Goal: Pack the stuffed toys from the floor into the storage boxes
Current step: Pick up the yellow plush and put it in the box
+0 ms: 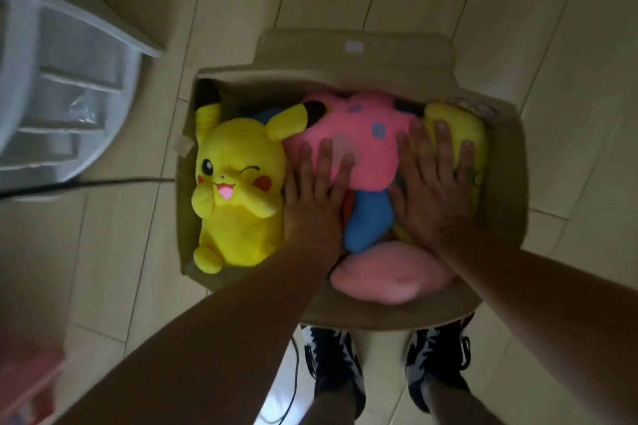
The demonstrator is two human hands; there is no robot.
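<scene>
Both hands, left (316, 188) and right (433, 179), press flat with straight fingers on a pink spotted plush (359, 138) inside a cardboard box (511, 162). A yellow plush (234, 183) lies beside it. The box looks nearly full; no toys show on the floor.

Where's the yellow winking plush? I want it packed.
In the head view, the yellow winking plush lies at the left end of the cardboard box, beside the left hand.

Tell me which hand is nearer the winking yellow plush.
Left. The left hand presses down right beside the winking yellow plush; the right hand lies farther over, across the pink toy.
</scene>
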